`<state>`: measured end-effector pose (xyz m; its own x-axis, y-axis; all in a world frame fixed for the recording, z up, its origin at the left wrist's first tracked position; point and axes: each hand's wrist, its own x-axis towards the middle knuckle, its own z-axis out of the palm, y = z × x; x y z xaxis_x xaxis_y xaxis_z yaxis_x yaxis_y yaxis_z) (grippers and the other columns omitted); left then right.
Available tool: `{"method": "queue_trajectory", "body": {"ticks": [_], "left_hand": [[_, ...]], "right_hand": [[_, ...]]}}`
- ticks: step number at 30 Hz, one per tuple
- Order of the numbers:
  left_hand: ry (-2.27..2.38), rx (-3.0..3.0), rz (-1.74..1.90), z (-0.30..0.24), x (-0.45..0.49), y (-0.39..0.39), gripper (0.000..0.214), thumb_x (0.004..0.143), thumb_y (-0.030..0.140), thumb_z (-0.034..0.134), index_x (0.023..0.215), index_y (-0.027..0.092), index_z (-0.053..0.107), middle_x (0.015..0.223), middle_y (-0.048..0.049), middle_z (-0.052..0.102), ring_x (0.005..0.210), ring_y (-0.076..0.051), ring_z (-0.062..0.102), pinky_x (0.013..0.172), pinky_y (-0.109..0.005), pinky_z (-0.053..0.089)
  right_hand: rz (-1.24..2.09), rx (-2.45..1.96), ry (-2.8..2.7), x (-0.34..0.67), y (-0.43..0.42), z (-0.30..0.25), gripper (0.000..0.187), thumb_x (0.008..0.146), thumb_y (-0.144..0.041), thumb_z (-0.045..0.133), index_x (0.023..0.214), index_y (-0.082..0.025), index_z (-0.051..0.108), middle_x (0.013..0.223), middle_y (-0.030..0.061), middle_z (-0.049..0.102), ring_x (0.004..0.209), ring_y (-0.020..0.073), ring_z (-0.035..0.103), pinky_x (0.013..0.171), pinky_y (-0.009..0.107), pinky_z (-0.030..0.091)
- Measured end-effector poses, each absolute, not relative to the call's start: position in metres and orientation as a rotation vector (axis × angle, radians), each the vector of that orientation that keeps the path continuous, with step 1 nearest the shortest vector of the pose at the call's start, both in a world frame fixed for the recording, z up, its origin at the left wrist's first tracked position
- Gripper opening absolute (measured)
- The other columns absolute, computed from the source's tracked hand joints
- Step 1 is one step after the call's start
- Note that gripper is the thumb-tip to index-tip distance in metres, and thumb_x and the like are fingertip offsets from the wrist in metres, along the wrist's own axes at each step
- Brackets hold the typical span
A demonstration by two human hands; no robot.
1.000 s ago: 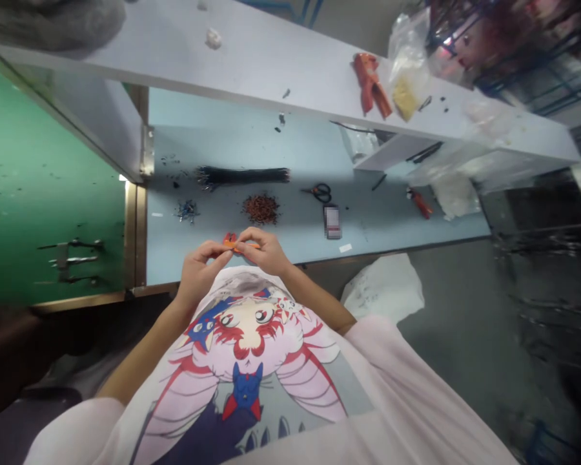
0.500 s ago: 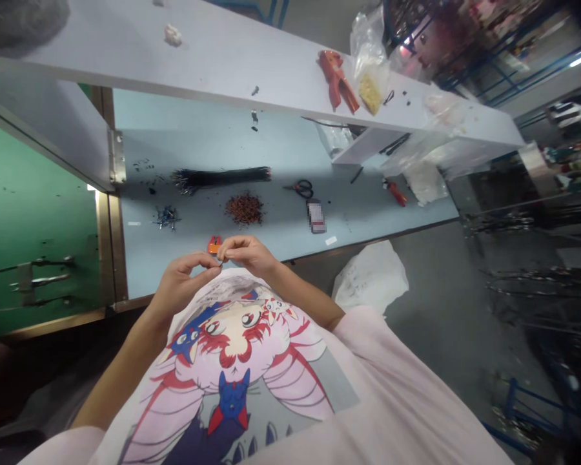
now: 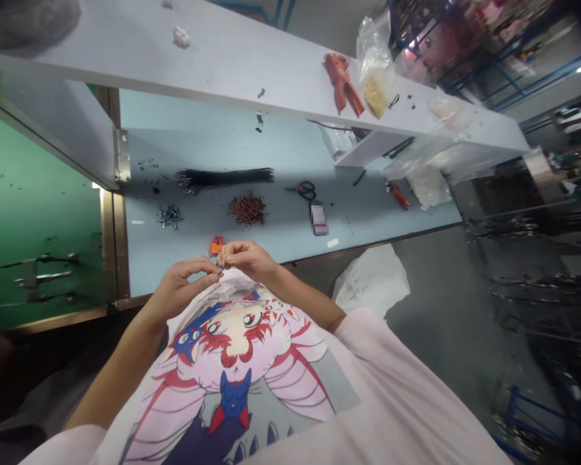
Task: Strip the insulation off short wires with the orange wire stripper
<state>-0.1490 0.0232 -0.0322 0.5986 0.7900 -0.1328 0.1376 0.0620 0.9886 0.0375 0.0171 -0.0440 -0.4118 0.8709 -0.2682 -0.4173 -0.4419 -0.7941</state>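
My left hand point(image 3: 188, 284) and my right hand point(image 3: 244, 258) meet fingertip to fingertip at the front edge of the bench. Both are closed in a pinch around something small and dark, too small to name. Just beyond the fingers lies an orange-red tool point(image 3: 216, 245), partly covered by my right hand. A pile of small reddish-brown pieces point(image 3: 248, 210) is spread farther back. Behind it stretches a bundle of black wires point(image 3: 227, 177) with bare-looking ends. To the left sits a small heap of blue and silver parts point(image 3: 169, 216).
Scissors point(image 3: 304, 189) and a phone point(image 3: 318, 218) lie right of the pile. Red-handled pliers point(image 3: 399, 196) rest farther right. A white shelf point(image 3: 213, 58) crosses above the bench, carrying an orange hand tool point(image 3: 343, 85) and plastic bags point(image 3: 375, 64). A white sack point(image 3: 372, 278) stands below the bench edge.
The view has shifted slightly, so the bench appears a little farther right. Both hands keep their pinch close together, with only small finger movement.
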Motion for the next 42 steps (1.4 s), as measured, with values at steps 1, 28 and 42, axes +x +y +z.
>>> {"method": "queue_trajectory", "body": {"ticks": [1, 28, 42], "left_hand": [[0.821, 1.459, 0.577, -0.031, -0.150, 0.025, 0.011, 0.073, 0.032, 0.063, 0.069, 0.024, 0.069, 0.072, -0.0044, 0.065, 0.070, -0.019, 0.059, 0.070, -0.030, 0.046], [1.169, 1.577, 0.596, -0.031, -0.147, 0.017, 0.020, 0.072, 0.040, 0.064, 0.079, 0.021, 0.064, 0.077, -0.0024, 0.066, 0.074, -0.018, 0.059, 0.073, -0.028, 0.047], [0.996, 1.857, 0.461, -0.025, -0.145, 0.019, 0.019, 0.081, 0.034, 0.053, 0.074, 0.018, 0.060, 0.072, -0.0006, 0.062, 0.068, -0.013, 0.055, 0.066, -0.024, 0.042]], "right_hand": [[1.952, -0.861, -0.806, 0.036, 0.017, -0.045, 0.021, 0.064, -0.031, 0.072, 0.057, -0.016, 0.059, 0.063, -0.0001, 0.057, 0.068, 0.0132, 0.053, 0.072, 0.028, 0.040], [1.844, -1.105, -1.029, 0.039, 0.019, -0.039, 0.024, 0.063, -0.034, 0.074, 0.064, -0.015, 0.059, 0.061, -0.0036, 0.055, 0.060, 0.0093, 0.048, 0.060, 0.023, 0.036], [2.037, -1.054, -0.962, 0.045, 0.019, -0.057, 0.017, 0.061, -0.027, 0.071, 0.059, -0.014, 0.061, 0.058, -0.0023, 0.059, 0.060, 0.0106, 0.051, 0.063, 0.025, 0.038]]}}
